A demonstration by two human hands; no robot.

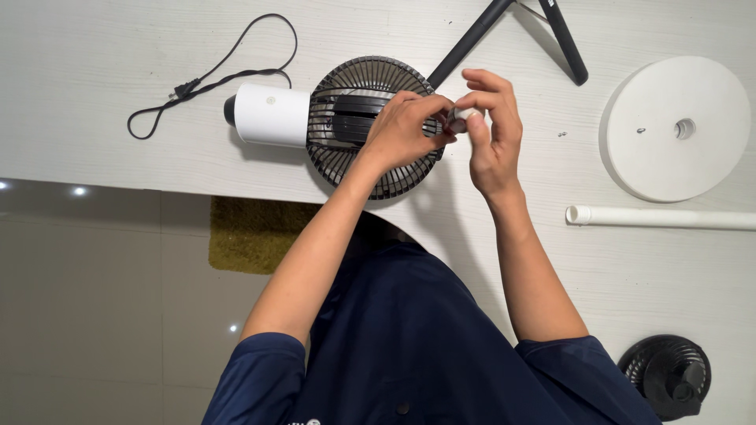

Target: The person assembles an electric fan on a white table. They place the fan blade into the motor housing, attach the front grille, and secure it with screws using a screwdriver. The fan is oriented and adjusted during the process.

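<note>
1. I take the fan head (346, 126) as my landmark: a black wire grille with a white motor housing, lying on its side on the pale table (118, 94).
2. My left hand (402, 130) hovers over the grille's right half, fingers curled in and pinched onto a small white part (461, 118).
3. My right hand (492, 130) sits just right of the fan head, thumb and forefinger closed on the same small white part; the other fingers arch loosely above it.
4. The small white part is held between both hands, just off the grille's right edge; I cannot tell whether it touches the grille.
5. A black power cord (213, 71) loops away to the left of the fan head.
6. Well to the right of the fan head lies a round white base (673, 130), with a white tube (661, 217) just below it.
7. Two small screws (562, 134) lie between the fan head and the base.
8. Black tripod legs (472, 39) run up and right from behind the fan head.
9. A second, smaller black fan (669, 376) sits far down to the right.
</note>
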